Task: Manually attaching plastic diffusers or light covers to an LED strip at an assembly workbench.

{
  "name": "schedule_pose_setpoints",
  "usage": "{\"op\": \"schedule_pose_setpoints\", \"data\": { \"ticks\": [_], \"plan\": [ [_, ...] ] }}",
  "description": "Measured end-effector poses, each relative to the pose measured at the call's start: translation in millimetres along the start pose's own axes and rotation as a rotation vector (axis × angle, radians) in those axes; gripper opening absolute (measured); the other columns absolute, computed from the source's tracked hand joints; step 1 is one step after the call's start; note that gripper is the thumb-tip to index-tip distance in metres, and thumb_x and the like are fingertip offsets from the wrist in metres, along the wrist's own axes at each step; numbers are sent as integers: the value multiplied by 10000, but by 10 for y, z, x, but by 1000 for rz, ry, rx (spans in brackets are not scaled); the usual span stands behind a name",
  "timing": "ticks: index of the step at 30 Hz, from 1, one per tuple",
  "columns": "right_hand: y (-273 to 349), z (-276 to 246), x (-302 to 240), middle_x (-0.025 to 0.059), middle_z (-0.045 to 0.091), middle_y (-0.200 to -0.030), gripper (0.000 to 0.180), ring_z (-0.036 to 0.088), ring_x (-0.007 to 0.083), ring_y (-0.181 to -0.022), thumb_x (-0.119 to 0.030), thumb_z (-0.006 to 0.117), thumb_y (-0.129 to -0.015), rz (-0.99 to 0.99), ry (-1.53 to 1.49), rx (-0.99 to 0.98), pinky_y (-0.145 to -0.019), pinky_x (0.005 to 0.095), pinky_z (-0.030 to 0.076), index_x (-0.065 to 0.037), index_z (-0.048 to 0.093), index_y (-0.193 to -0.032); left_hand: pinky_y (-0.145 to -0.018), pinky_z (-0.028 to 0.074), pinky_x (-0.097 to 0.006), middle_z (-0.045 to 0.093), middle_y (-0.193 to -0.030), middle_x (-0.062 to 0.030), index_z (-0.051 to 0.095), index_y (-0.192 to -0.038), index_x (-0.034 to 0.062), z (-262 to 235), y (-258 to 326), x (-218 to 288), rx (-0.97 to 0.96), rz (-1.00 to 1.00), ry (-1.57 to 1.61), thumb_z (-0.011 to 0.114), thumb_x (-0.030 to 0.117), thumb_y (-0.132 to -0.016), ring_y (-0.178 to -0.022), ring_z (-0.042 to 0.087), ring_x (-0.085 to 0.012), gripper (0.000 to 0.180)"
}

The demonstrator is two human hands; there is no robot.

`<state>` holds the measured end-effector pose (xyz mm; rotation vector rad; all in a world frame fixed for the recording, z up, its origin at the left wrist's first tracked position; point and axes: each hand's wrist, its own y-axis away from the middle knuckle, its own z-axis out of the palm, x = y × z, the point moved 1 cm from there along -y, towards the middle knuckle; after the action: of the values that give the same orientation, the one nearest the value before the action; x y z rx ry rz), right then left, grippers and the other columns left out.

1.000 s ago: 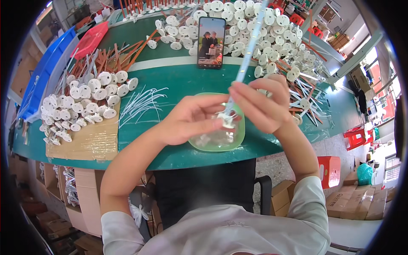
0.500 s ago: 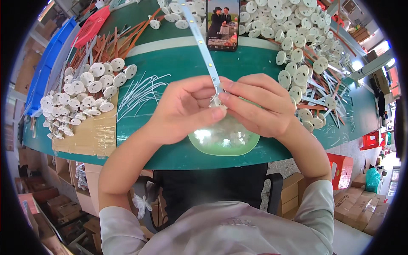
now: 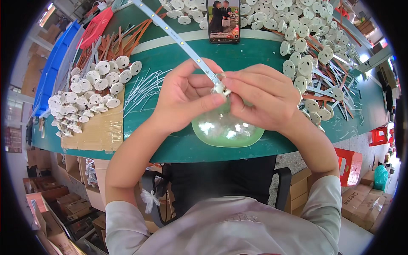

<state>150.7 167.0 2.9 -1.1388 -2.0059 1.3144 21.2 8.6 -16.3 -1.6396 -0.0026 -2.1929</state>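
Light strip (image 3: 182, 43) slants away up-left, near end at white base (image 3: 219, 89), over green bowl (image 3: 229, 143). Left hand (image 3: 178, 100) pinches base; right hand (image 3: 268, 97) fingertips at joint, opposite side, can't tell grip.

Centre: bowl (image 3: 229, 138) on table (image 3: 178, 146), partly behind right hand (image 3: 265, 97). Upper centre: phone (image 3: 223, 26). Upper right: disc pile (image 3: 305, 66). Left: discs (image 3: 103, 67) on cardboard (image 3: 95, 138), wires (image 3: 146, 88) just right of it. Upper left: basket (image 3: 96, 28) beside bin (image 3: 55, 63).
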Motion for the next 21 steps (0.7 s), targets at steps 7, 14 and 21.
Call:
{"op": "schedule_pose_setpoints", "data": {
  "ticks": [7, 14, 21],
  "plan": [
    [-24, -21, 58, 154, 732, -983, 330, 710, 299, -823, 103, 724, -729, 5, -71, -76, -695, 342, 602, 47, 715, -1053, -984, 562, -459, 680, -1168, -137, 467, -1315, 19, -73, -27, -5, -20, -38, 34, 761, 77, -873, -1119, 668, -240, 533],
    [-7, -9, 17, 153, 733, -973, 324, 717, 295, -807, 60, 791, -687, 55, -77, -5, -682, 339, 601, 34, 714, -1000, -975, 552, -384, 706, -1117, -191, 495, -1271, 26, -28, -20, 2, -16, -7, 125, 740, 5, -875, -1081, 683, -234, 466],
    [12, -62, -23, 143, 736, -937, 322, 721, 287, -772, 58, 781, -657, 94, -43, 0, -659, 332, 598, 23, 713, -969, -971, 547, -365, 699, -1137, -183, 476, -1287, 28, 8, -29, -50, -31, -7, 103, 735, -8, -875, -1080, 683, -229, 488]
  ]
}}
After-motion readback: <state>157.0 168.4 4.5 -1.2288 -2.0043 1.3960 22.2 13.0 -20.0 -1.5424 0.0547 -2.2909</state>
